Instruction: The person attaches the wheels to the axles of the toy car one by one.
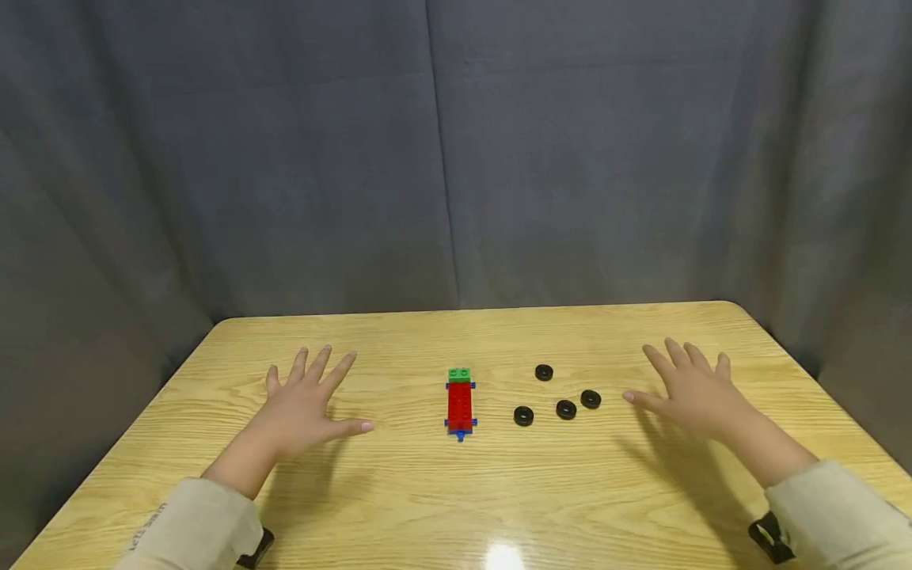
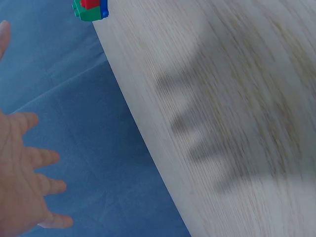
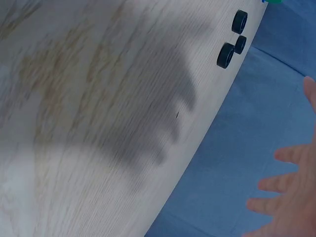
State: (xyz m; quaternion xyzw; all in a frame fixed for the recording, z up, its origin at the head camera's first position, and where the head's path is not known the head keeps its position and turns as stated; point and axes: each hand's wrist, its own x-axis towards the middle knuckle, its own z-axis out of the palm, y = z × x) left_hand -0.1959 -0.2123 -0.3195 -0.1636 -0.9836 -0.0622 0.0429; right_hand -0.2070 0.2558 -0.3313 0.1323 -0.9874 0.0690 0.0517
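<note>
A pale, wood-grained table (image 1: 399, 491) with rounded far corners stands before a dark, creased cloth curtain (image 1: 321, 158) at 12 o'clock. At the dial's centre lies a studded toy-brick base (image 1: 460, 405), red, its green end toward 12, blue pegs at its sides. Four black rings (image 1: 523, 421) lie near it, around 3. Both hands are well apart above the wood, fingers spread: left hand (image 1: 302, 413) at 9, right hand (image 1: 701, 400) at 3.
</note>
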